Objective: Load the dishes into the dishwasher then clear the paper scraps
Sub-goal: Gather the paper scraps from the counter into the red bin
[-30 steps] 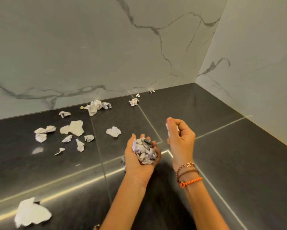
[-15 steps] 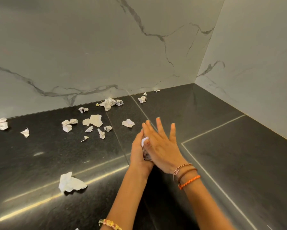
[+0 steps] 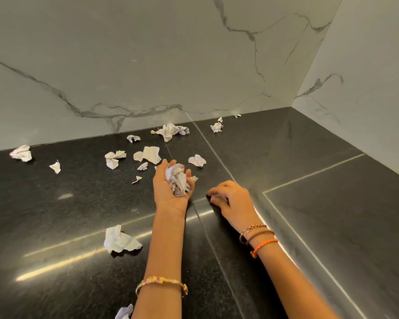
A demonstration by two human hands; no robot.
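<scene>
My left hand [image 3: 170, 189] is palm up, fingers curled loosely around a wad of crumpled paper scraps [image 3: 177, 180]. My right hand [image 3: 233, 201] is palm down on the black desk [image 3: 332, 215], fingers curled with tips at the surface; whether they pinch anything I cannot tell. Loose scraps lie scattered toward the marble wall [image 3: 124, 65]: a larger sheet [image 3: 120, 240] near my left forearm, a cluster [image 3: 172, 130] at the wall's base.

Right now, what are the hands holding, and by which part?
Left hand cups a wad of crumpled paper scraps from underneath. Right hand has its fingers curled low over the counter; any scrap there cannot be told.
</scene>
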